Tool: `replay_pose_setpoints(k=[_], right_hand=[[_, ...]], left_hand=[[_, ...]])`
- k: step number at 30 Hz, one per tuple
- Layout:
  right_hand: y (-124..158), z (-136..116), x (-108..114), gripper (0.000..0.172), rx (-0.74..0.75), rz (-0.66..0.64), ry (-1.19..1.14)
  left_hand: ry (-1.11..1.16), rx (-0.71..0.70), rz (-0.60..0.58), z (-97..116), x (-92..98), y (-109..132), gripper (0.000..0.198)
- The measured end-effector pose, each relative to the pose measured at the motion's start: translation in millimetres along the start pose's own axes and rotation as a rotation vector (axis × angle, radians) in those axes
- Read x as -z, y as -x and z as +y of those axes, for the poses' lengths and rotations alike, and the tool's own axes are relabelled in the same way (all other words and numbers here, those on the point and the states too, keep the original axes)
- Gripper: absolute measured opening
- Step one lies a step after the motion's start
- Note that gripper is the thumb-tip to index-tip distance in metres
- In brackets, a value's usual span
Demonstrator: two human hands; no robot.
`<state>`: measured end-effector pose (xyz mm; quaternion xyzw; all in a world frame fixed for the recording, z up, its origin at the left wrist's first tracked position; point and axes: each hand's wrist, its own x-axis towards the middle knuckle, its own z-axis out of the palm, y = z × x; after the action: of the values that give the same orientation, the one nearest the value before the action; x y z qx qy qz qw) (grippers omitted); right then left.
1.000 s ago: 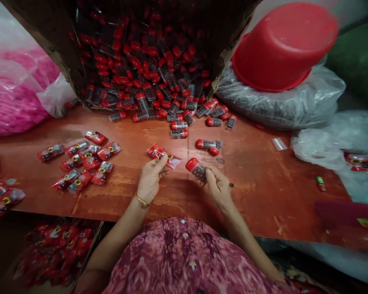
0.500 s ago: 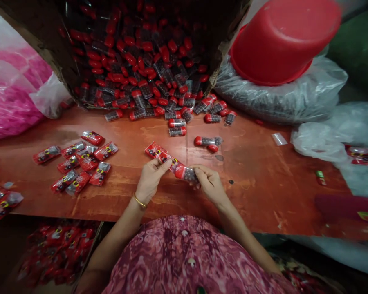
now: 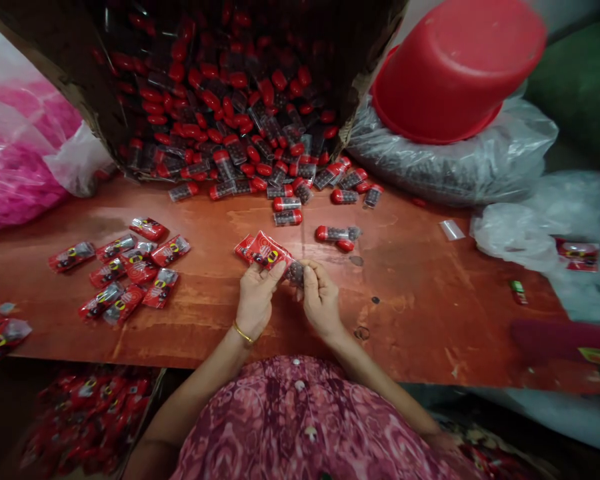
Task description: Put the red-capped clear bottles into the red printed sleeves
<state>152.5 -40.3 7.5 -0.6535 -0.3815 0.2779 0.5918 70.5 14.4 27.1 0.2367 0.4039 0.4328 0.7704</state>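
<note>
My left hand [image 3: 258,293] pinches a red printed wrapper [image 3: 263,251] above the middle of the table. From its right, my right hand [image 3: 321,297] grips the end of a clear, red-capped tube with dark beads [image 3: 295,272]. The tube's left part is inside or behind the wrapper; its red cap is mostly hidden. Beyond my hands lie loose red-capped tubes [image 3: 331,233]. To the left is a cluster of wrapped red packets [image 3: 140,265].
A tipped cardboard box [image 3: 375,73] full of red-capped tubes stands at the back. An upturned red tub [image 3: 460,73] rests on a plastic bag [image 3: 445,173] at right. A pink-filled bag [image 3: 20,153] sits left. Below the table [image 3: 430,300], a box holds red packets [image 3: 90,413].
My right hand has moved left with the tube, whose capped part has gone into or behind the wrapper. My hands are closer together, and the wrapper's printed face shows more.
</note>
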Motion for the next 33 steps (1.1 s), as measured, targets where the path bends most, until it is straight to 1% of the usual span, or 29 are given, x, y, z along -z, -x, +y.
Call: replay_pose_setpoints(k=[3,6,8,11,13,15,17,19,20,22,27,29,33], right_hand=[[-2,1,-2,0.023,0.040,-0.003,0.043],[-3,1,-2,0.022,0.022,-0.095,0.064],[1,1,-4,0.020,0.039,-0.126,0.072],[7,3,-10,0.019,0.050,-0.070,0.066],[8,4,-15,0.018,0.018,-0.015,0.024],[7,4,-18,0.017,-0.041,0.011,-0.063],[5,2,-19,0.018,-0.117,-0.020,-0.175],[4,-1,-20,0.020,-0.162,-0.075,-0.250],[4,-2,-20,0.020,-0.159,-0.092,-0.261],[3,-2,-20,0.020,-0.130,-0.086,-0.245],[0,1,-22,0.018,-0.095,-0.005,-0.129],[-1,1,-24,0.018,-0.102,-0.022,-0.130],[0,1,-30,0.017,-0.115,-0.103,-0.226]], left_hand=[[0.025,0.026,-0.003,0,-0.4,-1,0.036],[0.008,0.034,-0.007,1,2.1,-6,0.034],[-0.018,0.024,0.005,2,3.6,-9,0.034],[-0.047,0.002,0.026,-1,3.7,-11,0.035],[-0.059,-0.008,0.019,-6,2.7,-9,0.035],[-0.077,-0.003,0.006,-11,1.8,-5,0.037],[-0.099,0.022,-0.015,-13,2.1,-1,0.041],[-0.098,0.037,-0.046,-11,3.6,1,0.043],[-0.090,0.037,-0.063,-9,4.7,2,0.043],[-0.084,0.021,-0.078,-7,7.1,2,0.043],[-0.136,-0.010,-0.028,-13,10.0,1,0.040],[-0.120,0.005,-0.034,-14,10.0,0,0.039],[-0.052,0.008,-0.034,-11,10.6,-2,0.038]])
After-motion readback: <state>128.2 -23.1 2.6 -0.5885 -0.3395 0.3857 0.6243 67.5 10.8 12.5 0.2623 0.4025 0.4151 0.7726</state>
